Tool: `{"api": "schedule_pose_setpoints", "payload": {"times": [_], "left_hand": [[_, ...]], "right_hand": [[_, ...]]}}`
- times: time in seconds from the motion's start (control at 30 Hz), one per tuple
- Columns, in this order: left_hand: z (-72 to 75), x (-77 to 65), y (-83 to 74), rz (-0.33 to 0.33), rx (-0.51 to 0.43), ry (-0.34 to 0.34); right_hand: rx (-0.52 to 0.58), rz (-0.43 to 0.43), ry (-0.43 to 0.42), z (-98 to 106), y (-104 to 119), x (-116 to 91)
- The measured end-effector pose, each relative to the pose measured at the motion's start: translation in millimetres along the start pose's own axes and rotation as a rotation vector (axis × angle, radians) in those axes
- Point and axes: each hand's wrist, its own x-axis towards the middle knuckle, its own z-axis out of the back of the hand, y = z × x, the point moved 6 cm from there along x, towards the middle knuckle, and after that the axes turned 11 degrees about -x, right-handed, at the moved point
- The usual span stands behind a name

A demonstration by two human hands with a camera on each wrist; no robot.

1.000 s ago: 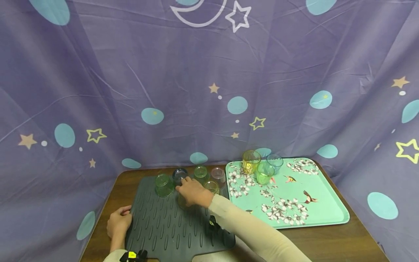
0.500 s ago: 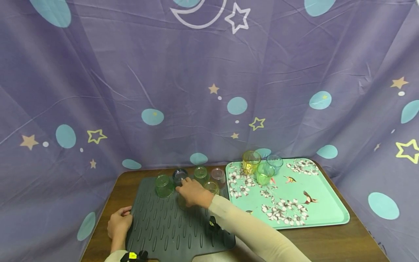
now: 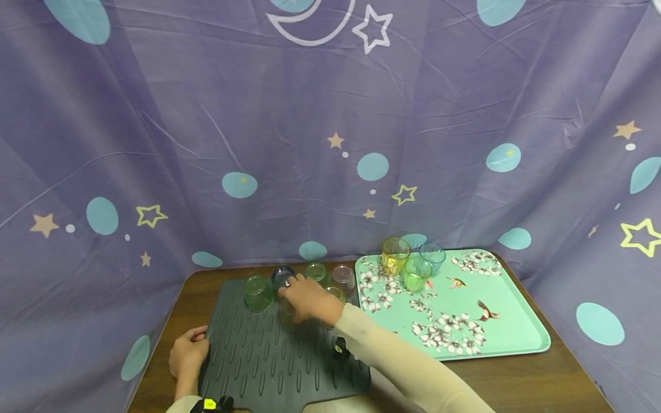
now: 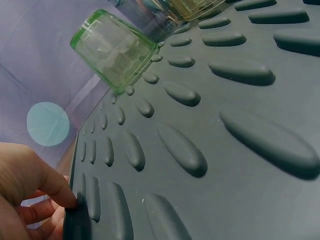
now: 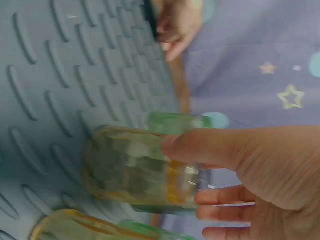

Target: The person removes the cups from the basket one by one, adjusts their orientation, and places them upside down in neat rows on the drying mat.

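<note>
My right hand (image 3: 308, 299) is at an amber-tinted glass (image 5: 132, 162) that stands upside down on the dark ridged drying mat (image 3: 258, 355). In the right wrist view the thumb overlaps the glass near its base, while the other fingers extend just past the base, spread apart from the thumb. My left hand (image 3: 188, 353) holds the mat's left edge, thumb on top and fingers partly hidden beside the rim. Left of the amber glass stands an upturned green glass (image 3: 259, 293), and behind it a dark blue glass (image 3: 281, 277).
Another green glass (image 3: 315, 273), a pinkish glass (image 3: 343, 279) and a yellow glass (image 3: 335, 293) stand along the mat's back right. The mint floral tray (image 3: 516, 321) to the right bears a yellow tumbler (image 3: 395, 258), a lime tumbler (image 3: 417, 275) and a blue tumbler (image 3: 434, 258).
My right hand has shifted slightly to the right and its fingers have drawn back a little from the amber glass. The left hand and the glasses have not visibly moved.
</note>
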Motion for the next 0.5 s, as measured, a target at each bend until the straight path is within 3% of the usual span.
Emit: {"api": "schedule_pose_setpoints", "payload": {"times": [0.13,0.27,0.5], "left_hand": [[-0.1,-0.7,0.3,0.005,0.000,0.004],[0.3,-1.4,-0.5,0.001,0.001,0.004],[-1.3,-1.5,-1.0,0.004,0.007,0.014]], "right_hand": [[0.122,-0.004,-0.061,17,-19,-13],[0.338,-0.003,-0.116,36,-41,-33],[0.587,-0.054,-0.291,52,-88,-68]]}}
